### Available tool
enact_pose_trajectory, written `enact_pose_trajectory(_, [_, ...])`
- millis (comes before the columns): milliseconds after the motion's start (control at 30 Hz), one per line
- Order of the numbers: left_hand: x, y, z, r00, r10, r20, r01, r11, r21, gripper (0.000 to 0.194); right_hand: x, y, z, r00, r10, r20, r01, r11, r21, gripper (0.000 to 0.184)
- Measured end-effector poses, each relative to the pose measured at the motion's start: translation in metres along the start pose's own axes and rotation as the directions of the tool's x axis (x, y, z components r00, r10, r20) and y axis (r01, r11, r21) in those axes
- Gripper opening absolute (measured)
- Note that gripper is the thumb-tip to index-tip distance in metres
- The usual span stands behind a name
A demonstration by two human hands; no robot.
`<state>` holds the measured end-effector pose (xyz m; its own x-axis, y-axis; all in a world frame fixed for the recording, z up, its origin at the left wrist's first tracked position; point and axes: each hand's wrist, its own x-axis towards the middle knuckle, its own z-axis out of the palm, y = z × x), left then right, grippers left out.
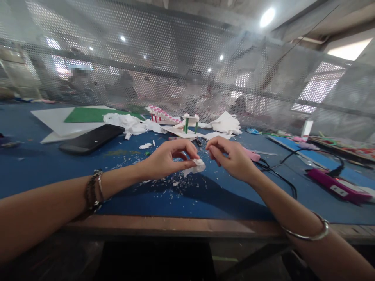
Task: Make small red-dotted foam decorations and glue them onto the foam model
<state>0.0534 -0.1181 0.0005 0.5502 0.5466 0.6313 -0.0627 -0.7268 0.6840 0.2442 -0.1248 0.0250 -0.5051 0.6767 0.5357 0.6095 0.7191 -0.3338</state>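
My left hand (pixel 171 158) pinches a small crumpled piece of white tissue paper (pixel 199 167) between thumb and fingertips, above the blue table. Just right of it, my right hand (pixel 230 158) is closed, thumb and fingers pressed together; whether anything tiny is between them cannot be seen. The two hands are apart. Small white scraps (pixel 175 183) lie scattered on the table beneath them. Behind the hands stands a small white model with green posts (pixel 186 125), beside a longer row on red posts topped in pink and white (pixel 164 115).
A black phone-like slab (pixel 92 139), white tissue (pixel 125 123) and a green sheet (pixel 84 114) lie left. At right are a pink tool (pixel 252 155), black cords (pixel 288 181) and a purple power strip (pixel 336 187). Perforated mesh (pixel 164 58) rises behind; a wooden edge (pixel 175 226) runs in front.
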Motion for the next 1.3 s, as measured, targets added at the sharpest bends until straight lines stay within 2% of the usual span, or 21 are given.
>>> enact_pose_trajectory(233, [0.001, -0.003, 0.0, 0.995, -0.094, -0.022, 0.091, 0.992, -0.088, 0.007, 0.0, -0.002, -0.001, 0.999, 0.042, 0.021, -0.041, 0.997, -0.063, 0.022])
enact_pose_trajectory(367, [0.001, -0.006, -0.001, 0.992, -0.12, -0.031, 0.118, 0.99, -0.08, 0.007, 0.002, -0.005, -0.001, 0.992, 0.085, 0.09, -0.08, 0.995, -0.056, 0.027])
enact_pose_trajectory(467, [0.004, -0.008, -0.005, 0.99, -0.14, -0.007, 0.139, 0.99, -0.034, 0.007, 0.003, -0.004, 0.002, 0.983, 0.099, 0.153, -0.095, 0.995, -0.029, 0.022])
enact_pose_trajectory(600, [0.007, -0.014, -0.017, 0.981, -0.191, 0.03, 0.189, 0.98, 0.058, 0.008, 0.006, 0.005, 0.006, 0.979, 0.075, 0.188, -0.067, 0.997, -0.047, 0.008])
enact_pose_trajectory(700, [0.008, -0.022, -0.028, 0.973, -0.227, 0.05, 0.223, 0.971, 0.087, 0.008, 0.012, 0.011, 0.008, 0.962, 0.079, 0.26, -0.056, 0.994, -0.095, 0.006])
enact_pose_trajectory(800, [0.009, -0.027, -0.038, 0.966, -0.259, 0.024, 0.256, 0.964, 0.075, 0.01, 0.021, 0.015, 0.008, 0.931, 0.106, 0.35, -0.049, 0.984, -0.169, 0.009])
enact_pose_trajectory(967, [0.013, -0.036, -0.047, 0.945, -0.324, 0.033, 0.32, 0.942, 0.099, 0.009, 0.033, 0.019, 0.01, 0.902, 0.134, 0.411, -0.014, 0.959, -0.282, 0.025])
enact_pose_trajectory(1100, [0.018, -0.046, -0.052, 0.938, -0.344, 0.042, 0.34, 0.937, 0.085, 0.009, 0.037, 0.026, 0.016, 0.852, 0.099, 0.515, 0.073, 0.95, -0.304, 0.031])
enact_pose_trajectory(1167, [0.021, -0.049, -0.055, 0.928, -0.369, 0.057, 0.364, 0.928, 0.082, 0.01, 0.036, 0.028, 0.02, 0.84, 0.097, 0.534, 0.109, 0.933, -0.343, 0.027])
enact_pose_trajectory(1300, [0.024, -0.054, -0.057, 0.917, -0.387, 0.1, 0.381, 0.921, 0.081, 0.011, 0.03, 0.028, 0.023, 0.85, 0.088, 0.519, 0.157, 0.899, -0.409, 0.013])
